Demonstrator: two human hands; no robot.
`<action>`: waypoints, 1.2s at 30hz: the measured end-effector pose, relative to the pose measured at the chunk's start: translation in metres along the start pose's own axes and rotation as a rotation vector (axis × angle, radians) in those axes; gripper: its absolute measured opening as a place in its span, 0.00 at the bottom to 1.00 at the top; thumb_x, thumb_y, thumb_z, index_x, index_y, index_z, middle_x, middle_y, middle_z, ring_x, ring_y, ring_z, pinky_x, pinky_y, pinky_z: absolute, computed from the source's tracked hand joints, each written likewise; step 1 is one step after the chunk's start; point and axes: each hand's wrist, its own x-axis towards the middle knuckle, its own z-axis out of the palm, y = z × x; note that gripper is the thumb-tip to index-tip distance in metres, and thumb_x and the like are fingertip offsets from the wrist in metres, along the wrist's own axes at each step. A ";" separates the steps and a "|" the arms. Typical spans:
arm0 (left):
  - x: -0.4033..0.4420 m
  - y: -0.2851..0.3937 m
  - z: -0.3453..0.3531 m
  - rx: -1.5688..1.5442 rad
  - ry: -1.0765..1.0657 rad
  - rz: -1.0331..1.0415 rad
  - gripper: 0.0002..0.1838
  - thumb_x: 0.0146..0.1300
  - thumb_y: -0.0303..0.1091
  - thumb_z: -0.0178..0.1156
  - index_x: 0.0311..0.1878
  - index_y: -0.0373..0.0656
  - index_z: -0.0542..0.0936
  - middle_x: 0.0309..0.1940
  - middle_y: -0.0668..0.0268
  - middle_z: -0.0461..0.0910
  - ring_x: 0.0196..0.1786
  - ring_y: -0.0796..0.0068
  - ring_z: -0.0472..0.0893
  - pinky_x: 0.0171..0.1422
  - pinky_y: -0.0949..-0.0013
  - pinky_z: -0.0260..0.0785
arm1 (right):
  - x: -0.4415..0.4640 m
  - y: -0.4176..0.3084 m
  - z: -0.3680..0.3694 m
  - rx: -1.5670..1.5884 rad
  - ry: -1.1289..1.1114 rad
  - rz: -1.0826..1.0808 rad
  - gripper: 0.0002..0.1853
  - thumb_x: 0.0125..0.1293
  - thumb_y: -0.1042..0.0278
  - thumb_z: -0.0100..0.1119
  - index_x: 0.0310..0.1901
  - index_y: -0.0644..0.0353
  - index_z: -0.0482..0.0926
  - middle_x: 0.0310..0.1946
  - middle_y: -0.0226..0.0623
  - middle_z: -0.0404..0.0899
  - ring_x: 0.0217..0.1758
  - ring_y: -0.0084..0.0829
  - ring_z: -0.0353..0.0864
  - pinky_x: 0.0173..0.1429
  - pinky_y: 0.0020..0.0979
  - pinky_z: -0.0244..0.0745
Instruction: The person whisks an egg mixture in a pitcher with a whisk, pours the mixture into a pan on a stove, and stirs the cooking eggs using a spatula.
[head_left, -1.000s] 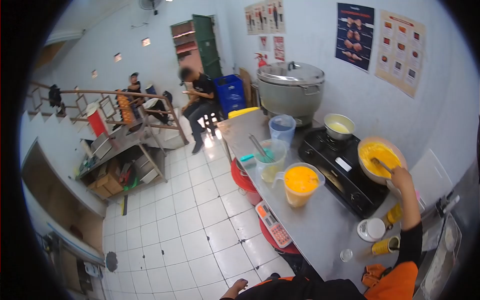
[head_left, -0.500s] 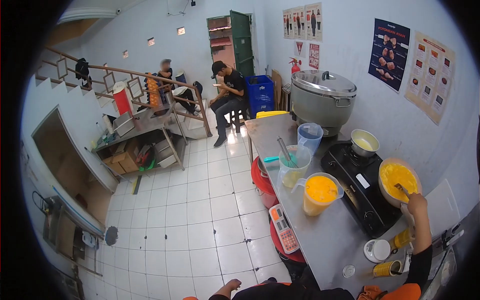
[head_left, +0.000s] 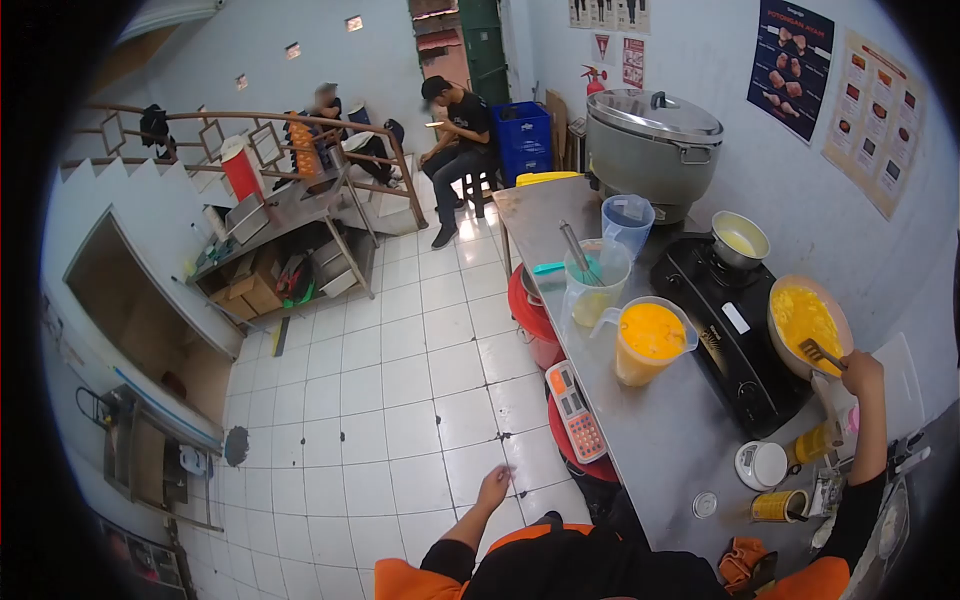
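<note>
My right hand (head_left: 862, 375) is closed on the handle of a slotted spatula (head_left: 820, 353), whose head rests in yellow egg in a wide pan (head_left: 778, 325) on the black stove (head_left: 715, 345). Beside the stove stands a clear jug of orange-yellow liquid (head_left: 652, 335). Behind it are another jug (head_left: 592, 295) with a whisk (head_left: 577, 248) and a bluish jug (head_left: 628, 225). My left hand (head_left: 495, 487) hangs over the floor, away from the table; its fingers are small and blurred, and whether it holds anything is unclear.
A small pot (head_left: 741, 240) sits on the far burner, near a large rice cooker (head_left: 654, 145). Along the table's near part are a white scale (head_left: 762, 466), a yellow can (head_left: 778, 506) and a calculator (head_left: 575, 410). A seated person (head_left: 458, 140) is by the doorway.
The spatula has moved toward the pan's near edge, and more pale cooked lumps show in the egg. My left hand has risen and reached further forward over the floor. The camera view has shifted.
</note>
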 end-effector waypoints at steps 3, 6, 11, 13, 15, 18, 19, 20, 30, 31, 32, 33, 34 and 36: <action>0.058 0.065 0.037 -0.042 0.138 0.394 0.17 0.57 0.22 0.49 0.52 0.39 0.73 0.44 0.58 0.77 0.46 0.65 0.77 0.54 0.67 0.67 | 0.017 0.005 0.013 0.011 0.003 0.055 0.12 0.57 0.69 0.51 0.42 0.51 0.81 0.43 0.40 0.79 0.48 0.41 0.78 0.52 0.39 0.74; 0.086 0.150 0.071 0.010 0.117 0.559 0.18 0.56 0.23 0.51 0.52 0.40 0.73 0.44 0.57 0.75 0.53 0.58 0.72 0.62 0.62 0.61 | 0.028 0.000 0.039 0.095 0.063 0.038 0.12 0.58 0.68 0.51 0.42 0.51 0.81 0.44 0.41 0.78 0.49 0.42 0.77 0.52 0.40 0.74; 0.052 0.203 0.089 0.074 0.006 0.735 0.18 0.58 0.27 0.53 0.54 0.42 0.72 0.49 0.56 0.72 0.58 0.57 0.68 0.64 0.61 0.58 | -0.006 -0.005 0.014 0.167 0.106 -0.030 0.12 0.56 0.65 0.52 0.39 0.56 0.81 0.40 0.48 0.79 0.45 0.46 0.79 0.50 0.44 0.74; 0.037 0.170 0.092 0.108 -0.026 0.707 0.19 0.57 0.29 0.56 0.54 0.43 0.72 0.49 0.55 0.72 0.57 0.55 0.68 0.64 0.59 0.57 | 0.004 0.004 0.009 0.122 0.054 -0.015 0.12 0.57 0.64 0.52 0.38 0.58 0.81 0.39 0.49 0.80 0.45 0.47 0.79 0.49 0.44 0.74; 0.018 0.115 0.091 0.184 -0.075 0.540 0.20 0.55 0.28 0.58 0.53 0.43 0.73 0.50 0.55 0.72 0.57 0.55 0.68 0.64 0.58 0.57 | 0.039 0.021 0.032 -0.024 -0.014 0.023 0.13 0.58 0.66 0.49 0.41 0.57 0.81 0.42 0.43 0.80 0.45 0.42 0.80 0.48 0.41 0.76; -0.008 0.023 0.072 0.255 -0.092 0.419 0.20 0.51 0.29 0.61 0.51 0.43 0.76 0.47 0.57 0.76 0.56 0.57 0.70 0.63 0.59 0.57 | 0.079 0.042 0.075 0.093 0.092 -0.059 0.13 0.54 0.69 0.48 0.38 0.58 0.82 0.35 0.49 0.81 0.38 0.46 0.82 0.44 0.41 0.76; -0.014 -0.014 0.060 0.330 -0.100 0.374 0.19 0.52 0.31 0.61 0.50 0.44 0.76 0.45 0.57 0.77 0.55 0.57 0.72 0.62 0.59 0.58 | 0.069 0.033 0.059 0.168 0.004 -0.060 0.16 0.54 0.70 0.48 0.42 0.55 0.82 0.35 0.48 0.82 0.37 0.43 0.82 0.44 0.40 0.76; -0.026 -0.039 0.050 0.337 -0.076 0.246 0.19 0.52 0.32 0.60 0.50 0.44 0.77 0.44 0.57 0.78 0.52 0.57 0.73 0.61 0.58 0.60 | 0.040 0.014 0.025 0.279 -0.052 -0.022 0.18 0.54 0.70 0.47 0.46 0.53 0.81 0.34 0.47 0.82 0.36 0.40 0.82 0.43 0.39 0.77; -0.085 -0.129 -0.029 0.340 -0.207 -0.480 0.15 0.54 0.37 0.58 0.42 0.37 0.78 0.35 0.55 0.80 0.39 0.63 0.80 0.44 0.64 0.72 | 0.036 -0.006 0.009 0.030 -0.082 0.071 0.16 0.54 0.69 0.53 0.45 0.58 0.81 0.40 0.44 0.82 0.43 0.40 0.82 0.44 0.38 0.78; -0.085 -0.129 -0.029 0.338 -0.210 -0.471 0.15 0.55 0.37 0.58 0.42 0.36 0.78 0.35 0.55 0.81 0.39 0.64 0.80 0.44 0.65 0.72 | 0.037 -0.009 0.010 0.034 -0.078 0.059 0.16 0.54 0.69 0.54 0.45 0.59 0.81 0.41 0.44 0.82 0.44 0.40 0.82 0.44 0.38 0.78; -0.084 -0.129 -0.029 0.331 -0.214 -0.458 0.15 0.55 0.37 0.58 0.42 0.36 0.78 0.34 0.55 0.81 0.39 0.65 0.80 0.43 0.65 0.72 | 0.032 -0.013 0.006 0.029 -0.092 0.044 0.15 0.54 0.69 0.54 0.44 0.59 0.81 0.41 0.44 0.82 0.44 0.40 0.82 0.44 0.38 0.78; -0.085 -0.129 -0.029 0.323 -0.219 -0.448 0.15 0.56 0.37 0.58 0.41 0.36 0.78 0.34 0.55 0.81 0.39 0.65 0.80 0.43 0.65 0.72 | 0.025 -0.015 0.004 0.022 -0.106 0.026 0.15 0.54 0.69 0.55 0.44 0.59 0.81 0.40 0.44 0.82 0.43 0.40 0.82 0.43 0.38 0.78; -0.082 -0.129 -0.029 0.316 -0.224 -0.436 0.15 0.56 0.37 0.57 0.41 0.35 0.78 0.34 0.55 0.81 0.38 0.66 0.80 0.43 0.66 0.73 | 0.017 -0.018 0.001 0.014 -0.120 0.005 0.15 0.53 0.68 0.55 0.43 0.59 0.81 0.40 0.44 0.82 0.43 0.40 0.82 0.43 0.38 0.78; -0.080 -0.129 -0.027 0.291 -0.226 -0.411 0.15 0.57 0.37 0.57 0.41 0.35 0.78 0.33 0.55 0.81 0.38 0.67 0.81 0.42 0.66 0.73 | -0.014 -0.032 -0.018 0.008 -0.058 0.061 0.15 0.53 0.69 0.56 0.43 0.60 0.81 0.40 0.45 0.82 0.43 0.40 0.82 0.43 0.38 0.78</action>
